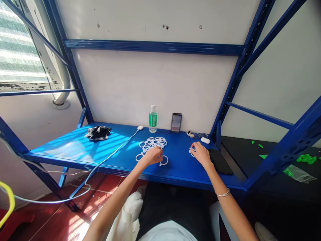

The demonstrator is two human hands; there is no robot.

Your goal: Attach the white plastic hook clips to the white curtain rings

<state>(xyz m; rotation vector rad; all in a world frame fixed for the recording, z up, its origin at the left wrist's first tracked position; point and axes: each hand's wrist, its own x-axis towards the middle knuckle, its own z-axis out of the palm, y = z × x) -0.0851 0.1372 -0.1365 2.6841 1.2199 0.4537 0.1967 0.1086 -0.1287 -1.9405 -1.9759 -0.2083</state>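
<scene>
A pile of several white plastic rings (152, 144) lies on the blue metal shelf (75, 147). My left hand (153, 155) rests at the near edge of the pile, fingers curled on a white ring (164, 161) that pokes out to its right. My right hand (200, 153) lies further right on the shelf, fingers bent over a small white ring (191, 151) partly hidden under them. A thin bracelet (223, 193) circles my right wrist.
A green-labelled water bottle (152, 119) and a small dark box (176, 122) stand at the back. A black crumpled bag (98, 132), a white charger with cable (117, 149), an earbud case (205, 140) and a dark phone (220, 162) lie around. Green pieces (306, 158) sit on the right table.
</scene>
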